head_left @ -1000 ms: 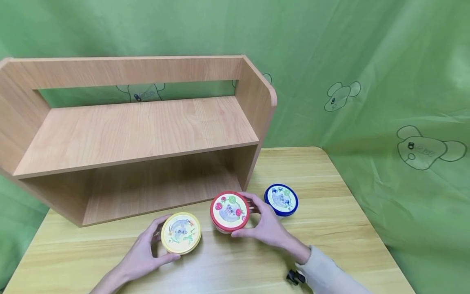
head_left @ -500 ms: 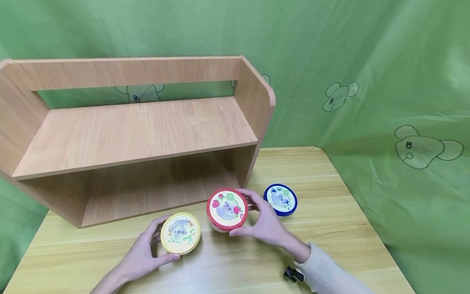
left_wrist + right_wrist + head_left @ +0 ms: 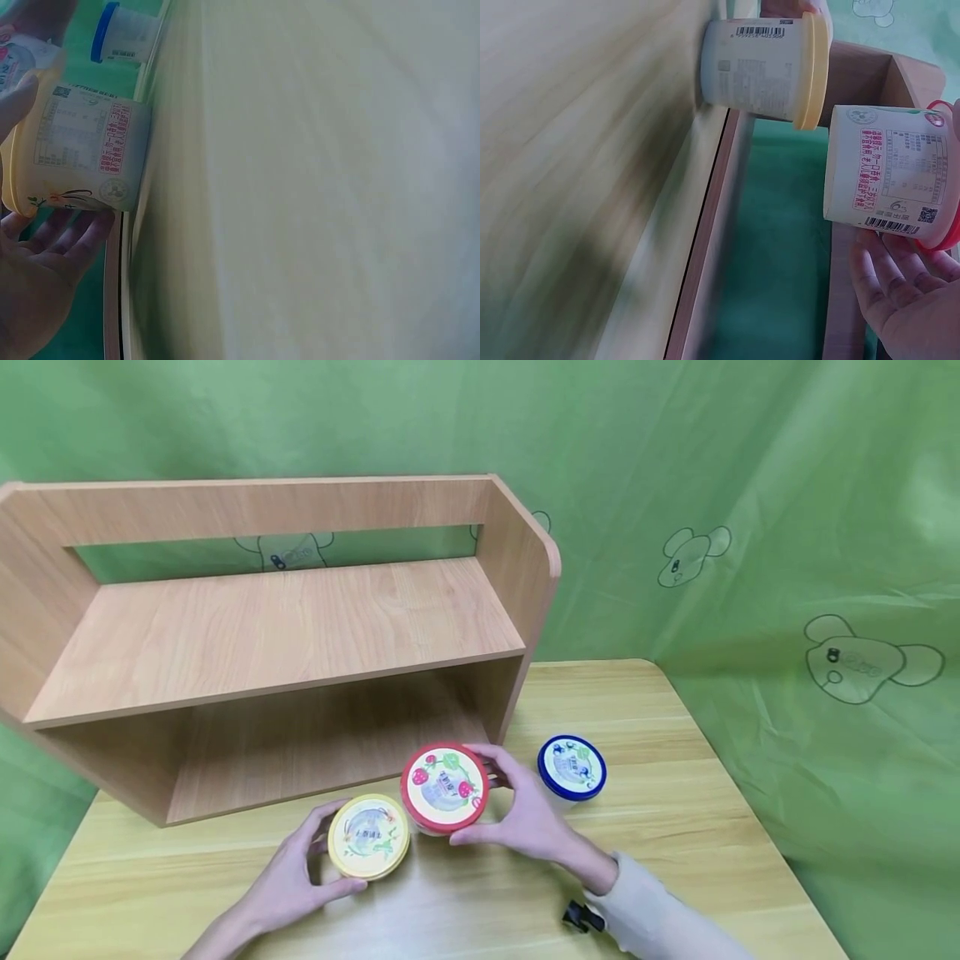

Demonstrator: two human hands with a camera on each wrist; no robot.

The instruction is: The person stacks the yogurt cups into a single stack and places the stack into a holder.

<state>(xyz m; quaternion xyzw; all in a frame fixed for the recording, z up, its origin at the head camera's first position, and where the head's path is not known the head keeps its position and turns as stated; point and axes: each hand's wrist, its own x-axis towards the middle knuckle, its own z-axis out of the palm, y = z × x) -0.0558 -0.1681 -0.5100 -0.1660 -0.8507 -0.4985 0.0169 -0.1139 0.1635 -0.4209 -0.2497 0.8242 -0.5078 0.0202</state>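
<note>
Yellow-lidded tub (image 3: pixel 368 837) gripped by the left hand (image 3: pixel 288 878), in the head view; just beside it, the right hand (image 3: pixel 528 818) holds a red-lidded tub (image 3: pixel 444 787) before a wooden shelf (image 3: pixel 285 635), a blue-lidded tub (image 3: pixel 572 767) farther right. Left wrist view: the first tub rests on the table (image 3: pixel 315 180). Right wrist view: the red-lidded tub is held above it.

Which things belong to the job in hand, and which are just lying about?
In the job, seemingly:
yellow-lidded tub, in the left fingers
red-lidded tub, in the right fingers

Just about, not in hand:
blue-lidded tub
wooden shelf
</note>
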